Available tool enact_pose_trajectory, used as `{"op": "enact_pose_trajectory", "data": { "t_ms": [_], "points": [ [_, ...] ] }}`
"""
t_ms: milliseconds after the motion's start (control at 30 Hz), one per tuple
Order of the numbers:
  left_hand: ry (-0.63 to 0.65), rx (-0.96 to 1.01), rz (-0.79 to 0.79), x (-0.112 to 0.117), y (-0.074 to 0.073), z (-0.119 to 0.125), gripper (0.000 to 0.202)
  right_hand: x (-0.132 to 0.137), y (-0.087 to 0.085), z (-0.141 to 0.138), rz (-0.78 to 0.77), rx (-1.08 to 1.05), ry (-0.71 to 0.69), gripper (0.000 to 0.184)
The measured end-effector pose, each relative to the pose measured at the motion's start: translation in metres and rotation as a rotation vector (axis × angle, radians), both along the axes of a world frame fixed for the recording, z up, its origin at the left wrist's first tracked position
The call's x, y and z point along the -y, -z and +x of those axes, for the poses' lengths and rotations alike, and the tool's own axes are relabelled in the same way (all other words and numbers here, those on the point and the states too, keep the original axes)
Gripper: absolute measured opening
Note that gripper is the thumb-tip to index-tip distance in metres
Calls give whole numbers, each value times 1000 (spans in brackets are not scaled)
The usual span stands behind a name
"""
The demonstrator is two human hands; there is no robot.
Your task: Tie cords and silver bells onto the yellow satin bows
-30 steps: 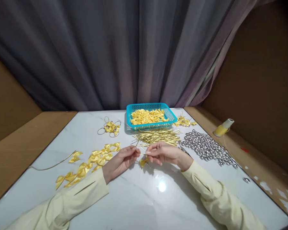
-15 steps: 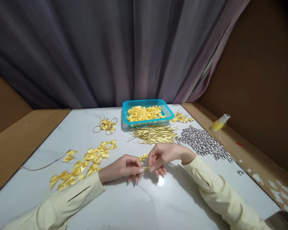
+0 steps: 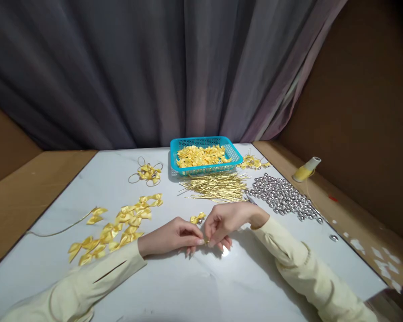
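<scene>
My left hand (image 3: 178, 235) and my right hand (image 3: 223, 223) meet in a pinch over the middle of the table, fingertips almost touching. Between them shows a small bit of a gold twist tie (image 3: 207, 242); the fingers hide most of it. Just behind the fingertips lies a yellow ribbon bow (image 3: 197, 218) with a silver bead beside it. Left of my left hand, several loose yellow satin bows (image 3: 127, 217) are spread on the white tabletop (image 3: 188, 290). A pile of gold twist ties (image 3: 218, 186) lies beyond my hands.
A blue basket (image 3: 173, 156) of yellow bows stands at the back. Silver beads (image 3: 282, 197) are heaped at the right, near a spool of yellow thread (image 3: 306, 170). Bow-and-bead clusters (image 3: 149, 173) lie left of the basket and behind it at right. A gold cord (image 3: 60, 230) lies far left.
My hands have drawn closer together, and less of the gold twist tie shows between them. The bow behind the fingertips is more exposed. The view has shifted slightly.
</scene>
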State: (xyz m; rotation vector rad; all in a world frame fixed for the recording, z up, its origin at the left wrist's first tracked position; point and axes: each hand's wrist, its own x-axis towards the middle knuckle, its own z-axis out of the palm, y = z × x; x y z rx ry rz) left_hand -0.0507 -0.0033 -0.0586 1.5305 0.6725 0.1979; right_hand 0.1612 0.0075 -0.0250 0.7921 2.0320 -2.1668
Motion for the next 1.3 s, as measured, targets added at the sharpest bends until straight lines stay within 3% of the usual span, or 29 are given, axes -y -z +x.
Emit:
{"op": "enact_pose_trajectory", "data": {
  "t_ms": [333, 600, 833, 1033, 1300],
  "points": [
    [3, -16, -37, 1, -4, 1, 23, 1, 1, -1, 36, 42, 28, 10],
    [52, -27, 22, 1, -5, 1, 24, 2, 4, -3, 88, 85, 1, 24],
    [174, -67, 236, 1, -26, 1, 22, 2, 2, -5, 89, 53, 19, 12],
    [245, -64, 554, 4, -41, 1, 17, 4, -4, -3, 88, 47, 28, 12],
    [251, -77, 628, 4, -45, 0, 20, 7, -11, -1, 112, 44, 58, 17]
  ]
}}
